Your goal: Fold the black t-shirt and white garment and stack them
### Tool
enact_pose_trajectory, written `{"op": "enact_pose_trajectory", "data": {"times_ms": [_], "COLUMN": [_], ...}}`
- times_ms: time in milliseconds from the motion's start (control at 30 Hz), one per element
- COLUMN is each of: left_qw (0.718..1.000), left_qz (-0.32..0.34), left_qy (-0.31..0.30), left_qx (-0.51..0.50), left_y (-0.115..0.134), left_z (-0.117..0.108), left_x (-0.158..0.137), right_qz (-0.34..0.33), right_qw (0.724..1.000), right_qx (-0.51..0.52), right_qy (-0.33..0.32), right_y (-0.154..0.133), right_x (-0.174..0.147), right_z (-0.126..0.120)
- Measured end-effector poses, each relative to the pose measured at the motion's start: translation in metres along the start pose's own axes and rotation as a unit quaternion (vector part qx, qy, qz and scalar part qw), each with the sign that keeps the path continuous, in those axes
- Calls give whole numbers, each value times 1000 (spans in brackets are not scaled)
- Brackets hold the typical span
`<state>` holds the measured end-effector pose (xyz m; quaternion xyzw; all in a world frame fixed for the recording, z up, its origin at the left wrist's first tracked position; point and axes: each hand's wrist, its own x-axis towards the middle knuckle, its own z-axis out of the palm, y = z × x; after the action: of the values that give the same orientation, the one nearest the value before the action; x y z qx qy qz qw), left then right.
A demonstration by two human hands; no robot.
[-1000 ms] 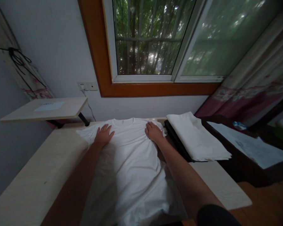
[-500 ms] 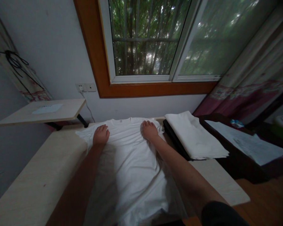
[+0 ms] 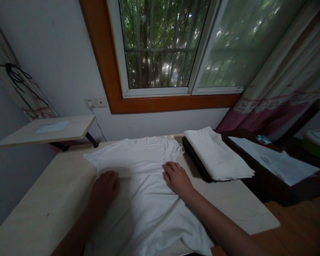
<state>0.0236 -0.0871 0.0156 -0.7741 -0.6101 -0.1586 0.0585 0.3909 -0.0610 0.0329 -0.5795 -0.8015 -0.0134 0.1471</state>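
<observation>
A white T-shirt (image 3: pixel 146 185) lies spread on the pale wooden table (image 3: pixel 42 199), its neckline toward the wall and its lower part still creased. My left hand (image 3: pixel 104 188) rests on the shirt's left side, in shadow, with the fingers stretched forward. On the right side, my right hand (image 3: pixel 177 177) lies on the cloth with its fingers spread. Neither hand grips the fabric. The shirt's hem runs off toward the near edge, where it is partly out of view.
Right of the shirt sits a stack of folded white and black cloth (image 3: pixel 218 154). A small raised shelf (image 3: pixel 77 126) with a paper stands at the back left. Beyond the table's right side is a dark surface holding a sheet (image 3: pixel 274 160). A window (image 3: pixel 162 53) is behind.
Both hands have slid back from the shirt's shoulders toward me, down along its sides. The upper part of the shirt looks flatter. The view has shifted slightly.
</observation>
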Motion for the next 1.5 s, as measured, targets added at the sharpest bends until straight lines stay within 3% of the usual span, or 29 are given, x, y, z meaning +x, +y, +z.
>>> {"op": "enact_pose_trajectory", "data": {"times_ms": [167,533,733,967,1200,1300,1500], "left_qw": [1000,999,999,1000,994,981,930], "left_qz": [-18,36,31,9,-82,-151,-193], "left_qy": [1,19,14,25,39,-5,-157], "left_qx": [-24,-2,9,2,-56,-120,-269], "left_y": [-12,-48,-56,-54,-61,-65,-56], "left_z": [3,35,42,26,8,-3,-33], "left_x": [-6,73,89,60,6,-8,-21], "right_qz": [-7,-5,-12,4,60,73,101], "right_qw": [1000,1000,1000,999,996,992,983], "right_qx": [3,-22,-10,-6,23,88,152], "right_qy": [0,5,10,37,65,53,-24], "right_y": [6,25,35,43,51,53,56], "right_x": [2,83,108,75,13,-1,-8], "right_z": [6,26,36,32,16,14,7]}}
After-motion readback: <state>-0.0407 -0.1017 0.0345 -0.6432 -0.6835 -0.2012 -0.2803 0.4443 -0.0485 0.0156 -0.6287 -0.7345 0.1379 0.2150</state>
